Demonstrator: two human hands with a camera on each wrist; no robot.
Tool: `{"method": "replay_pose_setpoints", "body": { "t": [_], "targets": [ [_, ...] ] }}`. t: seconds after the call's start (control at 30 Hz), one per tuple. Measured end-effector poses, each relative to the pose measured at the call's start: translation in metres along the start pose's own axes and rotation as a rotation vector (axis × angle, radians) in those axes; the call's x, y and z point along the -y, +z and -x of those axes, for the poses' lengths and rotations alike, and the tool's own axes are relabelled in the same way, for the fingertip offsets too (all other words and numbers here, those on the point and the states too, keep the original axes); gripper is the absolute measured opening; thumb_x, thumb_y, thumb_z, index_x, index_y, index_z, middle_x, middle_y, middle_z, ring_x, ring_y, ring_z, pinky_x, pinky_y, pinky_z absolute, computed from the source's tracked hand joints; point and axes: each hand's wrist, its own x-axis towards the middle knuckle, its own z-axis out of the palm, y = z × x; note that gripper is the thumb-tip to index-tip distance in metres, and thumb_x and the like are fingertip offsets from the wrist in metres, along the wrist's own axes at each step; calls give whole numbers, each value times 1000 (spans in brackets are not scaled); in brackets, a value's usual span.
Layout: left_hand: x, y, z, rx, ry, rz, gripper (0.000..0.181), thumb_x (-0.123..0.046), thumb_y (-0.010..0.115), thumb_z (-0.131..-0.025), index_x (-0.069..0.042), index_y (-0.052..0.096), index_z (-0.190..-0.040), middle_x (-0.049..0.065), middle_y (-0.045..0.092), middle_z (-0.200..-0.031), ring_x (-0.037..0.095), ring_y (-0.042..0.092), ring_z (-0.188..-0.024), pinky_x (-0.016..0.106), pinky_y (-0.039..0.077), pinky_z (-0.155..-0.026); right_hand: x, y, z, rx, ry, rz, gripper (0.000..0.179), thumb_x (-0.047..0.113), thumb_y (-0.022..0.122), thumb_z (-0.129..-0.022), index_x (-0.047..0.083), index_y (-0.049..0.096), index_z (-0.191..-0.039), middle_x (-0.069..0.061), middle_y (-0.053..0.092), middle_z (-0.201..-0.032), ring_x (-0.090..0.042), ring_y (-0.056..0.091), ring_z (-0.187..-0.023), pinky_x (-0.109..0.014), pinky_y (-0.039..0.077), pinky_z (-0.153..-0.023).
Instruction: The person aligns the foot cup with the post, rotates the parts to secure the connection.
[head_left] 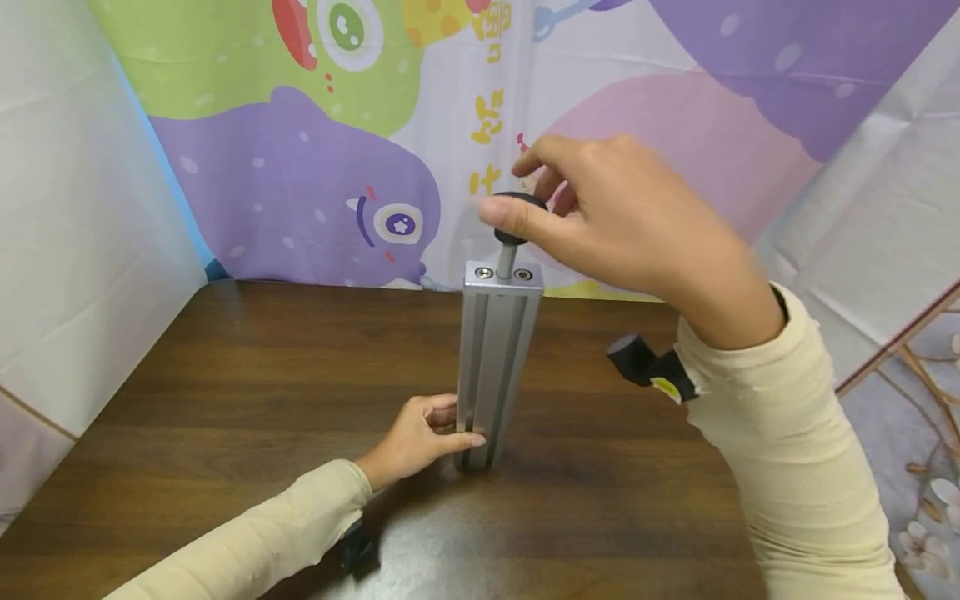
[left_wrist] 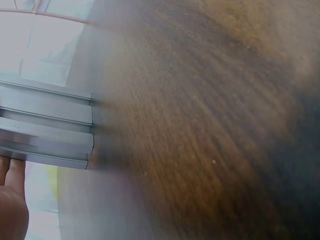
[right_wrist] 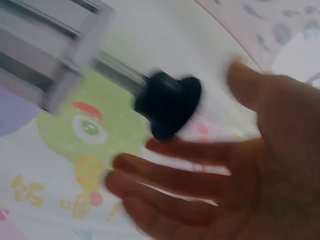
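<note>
An upright silver metal column [head_left: 498, 350] with long grooves stands on the wooden table. From its top plate rises a thin metal rod [head_left: 507, 261], capped by a flared black knob [right_wrist: 167, 105]. My left hand [head_left: 416, 435] grips the column low down, thumb across the front and fingers round the far side. In the left wrist view, the column's bottom end [left_wrist: 75, 142] shows close to the tabletop. Around the knob hovers my right hand [head_left: 622, 212], its fingers spread and relaxed. The right wrist view shows gaps between the knob and the thumb and palm.
The brown wooden table [head_left: 247, 392] spreads out on both sides of the column. A cartoon-printed curtain [head_left: 300, 192] hangs right behind it, with pale panels at left and right. A black camera mount [head_left: 645, 364] juts from the right sleeve.
</note>
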Motion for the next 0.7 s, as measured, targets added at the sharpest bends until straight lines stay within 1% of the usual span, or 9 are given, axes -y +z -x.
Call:
{"method": "replay_pose_setpoints", "body": {
  "t": [0.07,0.17,0.23,0.27,0.33,0.4,0.5,0.6,0.7],
  "targets": [
    [0,0,0,-2,1,-5,45,1,76,-79,12,59,-119,26,68,-102,16,70,-90,29,57,-80,-10,-5,1,79,-131,0,52,44,55,-96,11,52,-135,-5,62,-124,-18,60,-102,-37,49,-89],
    [0,0,-1,-3,8,-15,44,0,77,-79,12,60,-118,26,69,-101,15,70,-90,28,57,-80,-25,-9,0,159,-355,-2,52,24,59,-97,19,42,-146,-1,45,-145,-19,48,-127,-39,44,-101],
    [1,0,-1,-2,14,-21,44,0,77,-79,12,60,-117,25,69,-101,15,70,-90,28,57,-80,-31,-10,-2,188,-450,-22,58,9,60,-95,26,40,-147,3,37,-151,-15,40,-134,-33,46,-98],
    [2,0,-1,0,17,-22,43,0,77,-79,12,60,-117,25,69,-101,15,70,-90,28,57,-80,-32,-9,-4,194,-481,-28,60,4,58,-94,28,40,-146,5,35,-153,-13,35,-137,-30,47,-95],
    [2,-1,-1,1,19,-18,43,0,76,-79,12,60,-117,26,69,-101,15,70,-90,28,57,-80,-34,-8,-7,200,-517,-43,62,-4,56,-93,28,44,-144,7,36,-152,-10,37,-136,-26,47,-92],
    [2,-1,-1,2,19,-15,43,0,76,-79,12,60,-117,26,69,-101,15,70,-90,28,57,-80,-35,-7,-10,195,-538,-57,61,-9,55,-91,25,48,-142,8,43,-147,-7,44,-129,-23,47,-87],
    [2,-1,0,2,18,-12,43,0,76,-79,12,59,-118,26,69,-101,16,70,-90,28,57,-80,-35,-5,-13,178,-551,-62,56,-9,55,-91,21,53,-138,8,53,-137,-6,51,-121,-26,47,-94],
    [2,-1,0,5,21,-15,43,0,76,-80,13,59,-117,26,69,-101,16,70,-90,28,57,-80,-33,-3,-15,157,-530,-40,50,-3,58,-92,21,56,-136,8,60,-126,-6,58,-101,-24,48,-83],
    [3,-2,0,8,23,-14,42,0,76,-80,13,60,-117,26,69,-101,16,70,-91,28,57,-80,-30,-2,-18,126,-483,12,39,11,63,-93,20,60,-132,8,64,-113,-5,58,-84,-23,48,-77]
  ]
}}
